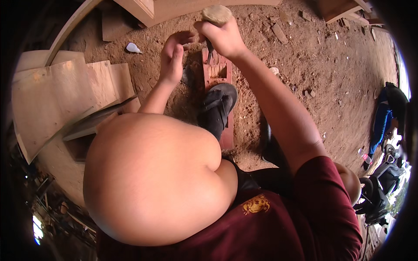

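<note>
On the dirt floor (322, 69), a sandalled foot (214, 114) covers part of a red slotted board (227, 138); the right hand (225, 40) clasps a chisel-like tool (216, 15) at its far end. The left hand (174, 55), half-curled, looks empty beyond plywood sheets (56, 82).

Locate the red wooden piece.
Head view, upper centre: the red wooden piece lies on the dirt, partly covered by the black sandal, just below the right hand in frame.

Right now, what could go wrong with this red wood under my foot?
The chisel-like tool in your right hand could slip toward your sandalled foot, which rests on the red wood close to the cut hole. Your left hand, open nearby, might get nicked too.
</note>
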A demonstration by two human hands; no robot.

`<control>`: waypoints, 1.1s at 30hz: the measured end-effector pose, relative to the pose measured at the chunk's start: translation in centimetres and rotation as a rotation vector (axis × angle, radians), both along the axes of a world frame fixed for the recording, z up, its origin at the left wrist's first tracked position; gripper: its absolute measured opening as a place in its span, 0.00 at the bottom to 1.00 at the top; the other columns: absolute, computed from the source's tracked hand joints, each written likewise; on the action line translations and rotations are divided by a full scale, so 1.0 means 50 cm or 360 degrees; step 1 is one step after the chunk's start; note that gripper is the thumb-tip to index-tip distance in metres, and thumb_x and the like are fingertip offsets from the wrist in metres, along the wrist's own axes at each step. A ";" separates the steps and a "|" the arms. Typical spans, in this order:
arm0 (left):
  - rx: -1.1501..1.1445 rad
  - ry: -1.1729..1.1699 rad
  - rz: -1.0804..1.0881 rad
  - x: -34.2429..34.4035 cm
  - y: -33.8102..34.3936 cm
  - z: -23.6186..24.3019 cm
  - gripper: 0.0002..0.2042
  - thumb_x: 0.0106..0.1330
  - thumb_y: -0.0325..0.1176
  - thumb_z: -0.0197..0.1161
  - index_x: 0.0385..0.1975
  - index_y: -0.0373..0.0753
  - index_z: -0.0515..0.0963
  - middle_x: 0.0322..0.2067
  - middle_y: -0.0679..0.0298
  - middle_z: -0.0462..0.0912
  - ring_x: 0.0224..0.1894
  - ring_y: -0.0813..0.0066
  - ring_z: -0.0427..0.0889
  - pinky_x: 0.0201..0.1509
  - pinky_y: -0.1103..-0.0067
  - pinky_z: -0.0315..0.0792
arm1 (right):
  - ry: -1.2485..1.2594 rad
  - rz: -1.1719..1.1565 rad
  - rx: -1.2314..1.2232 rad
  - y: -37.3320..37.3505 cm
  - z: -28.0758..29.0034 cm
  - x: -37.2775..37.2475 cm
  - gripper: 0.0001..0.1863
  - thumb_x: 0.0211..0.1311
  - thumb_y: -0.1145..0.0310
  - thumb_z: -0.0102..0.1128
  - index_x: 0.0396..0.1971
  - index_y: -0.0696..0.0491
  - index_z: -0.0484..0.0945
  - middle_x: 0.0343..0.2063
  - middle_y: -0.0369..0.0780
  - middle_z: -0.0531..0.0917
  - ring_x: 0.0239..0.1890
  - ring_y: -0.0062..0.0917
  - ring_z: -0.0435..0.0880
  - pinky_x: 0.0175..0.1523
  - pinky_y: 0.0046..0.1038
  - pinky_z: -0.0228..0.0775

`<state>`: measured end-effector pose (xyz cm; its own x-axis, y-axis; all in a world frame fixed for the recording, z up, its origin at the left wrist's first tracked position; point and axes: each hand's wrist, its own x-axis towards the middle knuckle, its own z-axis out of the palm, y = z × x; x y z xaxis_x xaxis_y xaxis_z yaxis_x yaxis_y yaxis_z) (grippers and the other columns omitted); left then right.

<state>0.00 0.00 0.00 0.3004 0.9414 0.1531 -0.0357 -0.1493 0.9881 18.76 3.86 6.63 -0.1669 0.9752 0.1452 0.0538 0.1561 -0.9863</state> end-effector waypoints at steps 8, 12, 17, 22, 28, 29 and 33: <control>-0.0223 -0.0195 -0.0295 0.098 0.037 0.047 0.32 0.49 0.48 0.78 0.48 0.36 0.71 0.35 0.68 0.79 0.33 0.81 0.78 0.33 0.83 0.74 | -0.1335 0.0108 0.0216 -0.040 0.072 0.045 0.58 0.43 0.22 0.51 0.64 0.56 0.64 0.63 0.57 0.62 0.68 0.49 0.58 0.67 0.50 0.53; -0.0062 -0.0253 -0.0300 0.102 0.066 0.062 0.20 0.50 0.46 0.78 0.29 0.38 0.76 0.28 0.66 0.80 0.34 0.76 0.81 0.41 0.76 0.75 | -0.0688 -0.0088 -0.0404 -0.114 0.074 0.171 0.49 0.55 0.27 0.50 0.62 0.56 0.66 0.51 0.56 0.76 0.60 0.44 0.74 0.61 0.46 0.67; -0.0163 -0.0539 -0.0094 0.137 0.060 0.120 0.15 0.63 0.40 0.68 0.23 0.36 0.74 0.19 0.65 0.76 0.22 0.75 0.76 0.30 0.77 0.72 | -0.2328 0.0754 -0.1681 -0.348 -0.076 0.320 0.27 0.64 0.40 0.53 0.37 0.52 0.82 0.30 0.38 0.85 0.35 0.31 0.86 0.37 0.37 0.79; -0.0280 -0.0566 0.0339 0.146 0.053 0.102 0.18 0.66 0.34 0.61 0.13 0.38 0.68 0.12 0.66 0.70 0.14 0.78 0.69 0.20 0.80 0.63 | -0.2070 0.0229 -0.1246 -0.515 -0.185 0.358 0.24 0.54 0.45 0.64 0.36 0.54 0.80 0.32 0.44 0.84 0.35 0.41 0.85 0.38 0.41 0.77; -0.0219 -0.0555 0.0512 0.163 0.037 0.115 0.21 0.67 0.33 0.60 0.10 0.39 0.66 0.11 0.68 0.68 0.13 0.79 0.67 0.19 0.80 0.61 | -0.2002 0.0094 -0.1107 -0.522 -0.215 0.346 0.22 0.56 0.51 0.62 0.43 0.53 0.78 0.37 0.45 0.82 0.43 0.41 0.83 0.49 0.39 0.76; -0.0217 -0.0552 0.0517 0.168 0.038 0.118 0.21 0.67 0.33 0.60 0.10 0.39 0.66 0.11 0.68 0.69 0.13 0.80 0.67 0.19 0.80 0.61 | -0.1994 0.0056 -0.1081 -0.522 -0.217 0.347 0.22 0.56 0.52 0.62 0.43 0.54 0.78 0.37 0.47 0.81 0.44 0.41 0.83 0.49 0.40 0.75; -0.0192 -0.0505 0.0491 0.169 0.035 0.109 0.19 0.67 0.33 0.61 0.11 0.40 0.68 0.11 0.69 0.70 0.14 0.81 0.68 0.19 0.81 0.61 | -0.1642 -0.0147 -0.1366 -0.507 -0.201 0.337 0.20 0.55 0.57 0.60 0.42 0.56 0.77 0.38 0.52 0.81 0.45 0.45 0.82 0.51 0.42 0.73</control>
